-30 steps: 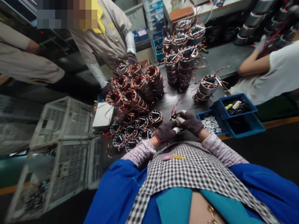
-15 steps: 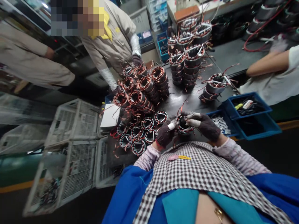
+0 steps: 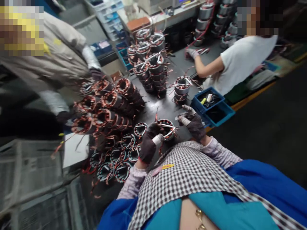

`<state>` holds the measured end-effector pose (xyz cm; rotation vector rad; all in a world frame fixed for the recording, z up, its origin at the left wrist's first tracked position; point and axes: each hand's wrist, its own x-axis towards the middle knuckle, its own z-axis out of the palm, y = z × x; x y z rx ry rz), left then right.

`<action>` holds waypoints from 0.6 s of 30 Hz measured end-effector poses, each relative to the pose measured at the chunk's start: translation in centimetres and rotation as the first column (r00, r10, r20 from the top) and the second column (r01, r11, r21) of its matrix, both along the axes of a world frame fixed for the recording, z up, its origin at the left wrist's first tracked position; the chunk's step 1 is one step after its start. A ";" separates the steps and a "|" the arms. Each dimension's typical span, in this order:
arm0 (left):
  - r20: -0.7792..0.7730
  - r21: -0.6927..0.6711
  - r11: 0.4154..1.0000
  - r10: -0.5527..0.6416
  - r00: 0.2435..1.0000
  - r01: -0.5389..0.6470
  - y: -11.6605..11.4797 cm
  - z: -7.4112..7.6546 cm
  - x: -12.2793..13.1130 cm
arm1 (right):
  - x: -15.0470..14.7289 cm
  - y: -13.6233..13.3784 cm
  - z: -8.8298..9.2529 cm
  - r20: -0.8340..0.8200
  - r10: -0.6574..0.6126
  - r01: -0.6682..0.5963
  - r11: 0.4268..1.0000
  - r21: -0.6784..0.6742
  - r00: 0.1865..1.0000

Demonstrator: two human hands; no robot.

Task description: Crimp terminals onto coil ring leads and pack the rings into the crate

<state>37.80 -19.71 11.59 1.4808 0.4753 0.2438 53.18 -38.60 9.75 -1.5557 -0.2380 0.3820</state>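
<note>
Copper-wound metal stator (image 3: pixel 166 127), knit gloves (image 3: pixel 147 145)

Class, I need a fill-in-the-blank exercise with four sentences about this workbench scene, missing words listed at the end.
1. The left hand grips a wound stator and wears a dark ____.
2. The right hand is ____ the stator, not touching it.
3. The bins beside the right hand are coloured ____.
4. The co-worker past the bins wears a ____ shirt.

Missing words: glove; beside; blue; white
</note>
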 end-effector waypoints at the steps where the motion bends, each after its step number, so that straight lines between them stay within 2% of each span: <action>1: -0.003 0.032 0.997 0.067 0.998 -0.067 0.2 -0.2 0.3 | 1.1 -1.5 -1.1 0.030 -0.071 0.074 0.994 -0.085 0.997; 3: -0.023 0.156 0.972 0.182 0.983 -0.176 0.4 -0.9 1.0 | 2.8 -4.8 -3.2 0.092 -0.093 0.120 0.925 -0.360 0.991; 5: -0.060 0.254 0.944 0.234 0.970 -0.212 0.2 -1.7 1.8 | 4.0 -7.7 -5.1 0.085 -0.018 0.066 0.792 -0.607 0.996; 6: -0.081 0.286 0.932 0.253 0.964 -0.221 0.0 -2.1 2.2 | 4.5 -8.8 -5.8 0.068 0.014 0.036 0.735 -0.677 0.998; 7: -0.101 0.306 0.922 0.277 0.956 -0.235 -0.1 -2.4 2.5 | 4.8 -9.6 -6.5 0.057 0.026 0.022 0.701 -0.712 0.998; 10: -0.158 0.323 0.908 0.329 0.931 -0.266 -0.4 -2.8 3.4 | 5.8 -10.6 -7.8 0.070 -0.002 0.053 0.685 -0.727 0.998; 13: -0.209 0.366 0.903 0.316 0.925 -0.225 -0.6 -2.7 3.7 | 6.8 -10.4 -8.6 0.067 0.012 0.041 0.683 -0.729 0.998; 16: -0.231 0.413 0.876 0.365 0.902 -0.249 -0.9 -2.9 3.6 | 7.9 -11.4 -8.8 0.064 0.030 0.027 0.683 -0.730 0.998; 18: -0.216 0.424 0.864 0.387 0.897 -0.271 -0.9 -3.5 3.5 | 9.0 -13.3 -8.3 0.079 -0.017 0.072 0.637 -0.768 0.997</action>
